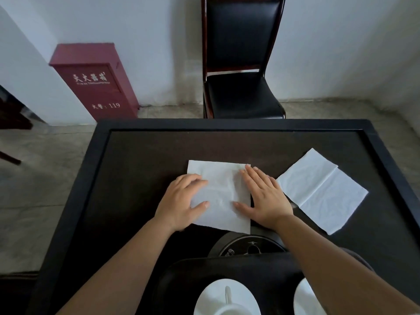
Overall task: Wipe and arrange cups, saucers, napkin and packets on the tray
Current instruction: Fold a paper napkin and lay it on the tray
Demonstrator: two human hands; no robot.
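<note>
A white paper napkin [221, 189] lies flat on the dark table, in the middle. My left hand [181, 201] rests on its left part with the fingers slightly bent. My right hand [264, 196] lies flat on its right edge, fingers straight. A second white napkin [322, 189], unfolded with a crease, lies to the right. Near me sits a black tray [181, 283] holding a white saucer with a cup [227, 298] and another white saucer [306, 301], partly hidden by my right forearm.
The black-framed table [95, 155] fills the view. A round black object [247, 245] sits between the napkin and the tray. A black chair [243, 64] stands behind the far edge. A red fire-extinguisher box [95, 83] stands on the floor at the left.
</note>
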